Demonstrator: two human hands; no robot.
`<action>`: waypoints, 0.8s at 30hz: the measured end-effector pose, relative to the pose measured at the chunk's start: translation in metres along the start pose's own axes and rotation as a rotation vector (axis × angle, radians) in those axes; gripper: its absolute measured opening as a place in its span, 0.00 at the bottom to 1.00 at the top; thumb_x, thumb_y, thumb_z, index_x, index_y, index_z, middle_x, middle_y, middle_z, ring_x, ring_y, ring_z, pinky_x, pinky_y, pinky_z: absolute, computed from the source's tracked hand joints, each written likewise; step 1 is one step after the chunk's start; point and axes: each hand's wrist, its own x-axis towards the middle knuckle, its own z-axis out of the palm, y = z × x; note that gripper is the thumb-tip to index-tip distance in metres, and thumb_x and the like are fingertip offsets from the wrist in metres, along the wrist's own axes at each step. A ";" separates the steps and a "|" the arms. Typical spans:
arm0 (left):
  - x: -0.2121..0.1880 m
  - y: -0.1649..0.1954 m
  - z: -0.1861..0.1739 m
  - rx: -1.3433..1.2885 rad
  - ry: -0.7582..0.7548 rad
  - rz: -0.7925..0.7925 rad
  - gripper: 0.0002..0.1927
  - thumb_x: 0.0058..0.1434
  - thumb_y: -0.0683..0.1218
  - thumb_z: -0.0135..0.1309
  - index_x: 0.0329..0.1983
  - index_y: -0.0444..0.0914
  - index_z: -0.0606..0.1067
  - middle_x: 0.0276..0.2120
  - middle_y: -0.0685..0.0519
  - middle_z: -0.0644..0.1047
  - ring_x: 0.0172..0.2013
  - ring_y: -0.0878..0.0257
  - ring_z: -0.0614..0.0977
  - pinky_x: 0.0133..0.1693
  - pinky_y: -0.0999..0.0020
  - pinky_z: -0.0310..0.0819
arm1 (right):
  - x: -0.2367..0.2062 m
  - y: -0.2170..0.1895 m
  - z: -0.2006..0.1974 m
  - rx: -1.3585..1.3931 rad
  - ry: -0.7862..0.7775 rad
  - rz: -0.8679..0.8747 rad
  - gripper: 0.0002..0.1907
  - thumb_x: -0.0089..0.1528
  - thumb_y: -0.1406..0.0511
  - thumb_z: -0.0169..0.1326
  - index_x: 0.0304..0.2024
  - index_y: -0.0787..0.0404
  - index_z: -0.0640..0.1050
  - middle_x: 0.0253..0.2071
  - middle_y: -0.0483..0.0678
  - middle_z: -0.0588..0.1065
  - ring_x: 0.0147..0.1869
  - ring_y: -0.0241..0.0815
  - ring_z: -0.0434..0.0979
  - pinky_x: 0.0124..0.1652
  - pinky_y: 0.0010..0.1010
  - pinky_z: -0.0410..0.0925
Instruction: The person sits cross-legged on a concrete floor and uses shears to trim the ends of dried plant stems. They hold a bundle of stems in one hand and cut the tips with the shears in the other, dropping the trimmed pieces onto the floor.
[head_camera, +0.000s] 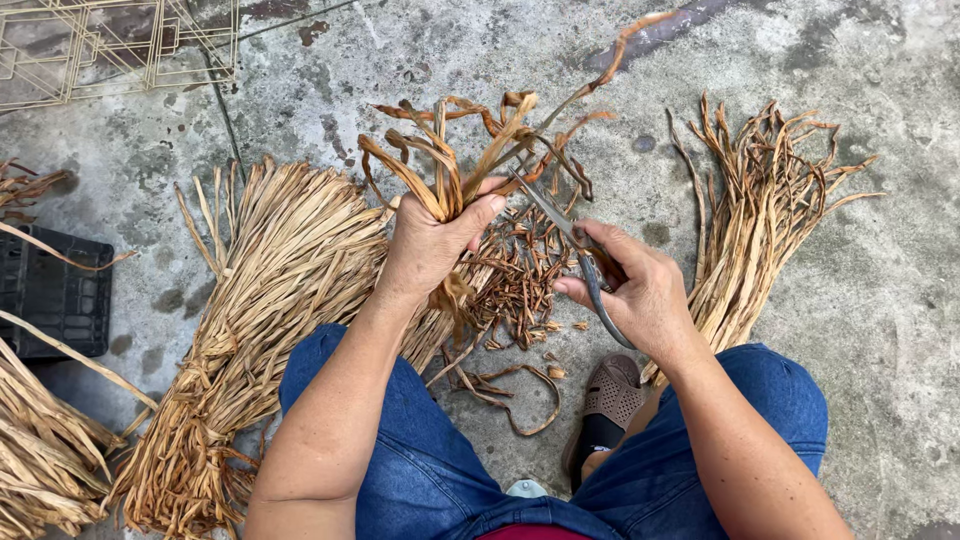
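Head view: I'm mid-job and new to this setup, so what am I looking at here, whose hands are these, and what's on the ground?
There is no machine. One camera sits on a person's head and looks down, so both hands are that person's own, above knees in blue jeans. The left hand grips a small bunch of dried leaf strips, curled tips pointing up. The right hand holds scissors with the blades at those tips. Below lie short brown trimmings on the concrete floor. A big bundle of strips lies to the left, a smaller bundle to the right. A dark crate sits at the far left, and a sandal shows between the knees.
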 end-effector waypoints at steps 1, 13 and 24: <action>0.000 0.000 0.000 0.037 0.005 -0.010 0.13 0.63 0.42 0.62 0.50 0.35 0.82 0.25 0.61 0.78 0.21 0.75 0.73 0.23 0.79 0.68 | 0.000 0.002 0.000 -0.018 -0.004 -0.011 0.36 0.50 0.55 0.73 0.57 0.62 0.78 0.32 0.49 0.77 0.26 0.35 0.69 0.30 0.29 0.67; 0.006 -0.004 -0.010 -0.039 -0.034 -0.073 0.13 0.61 0.43 0.63 0.49 0.36 0.82 0.30 0.62 0.83 0.20 0.76 0.72 0.21 0.80 0.68 | -0.010 0.024 0.007 0.394 0.074 0.208 0.28 0.55 0.58 0.70 0.55 0.59 0.80 0.29 0.41 0.73 0.28 0.29 0.67 0.29 0.24 0.62; 0.002 0.000 -0.016 -0.117 -0.070 -0.179 0.15 0.61 0.45 0.65 0.49 0.34 0.81 0.20 0.61 0.74 0.19 0.75 0.71 0.18 0.80 0.59 | -0.007 0.027 0.005 0.373 -0.111 0.146 0.31 0.54 0.52 0.67 0.56 0.58 0.78 0.31 0.37 0.71 0.35 0.28 0.70 0.36 0.22 0.68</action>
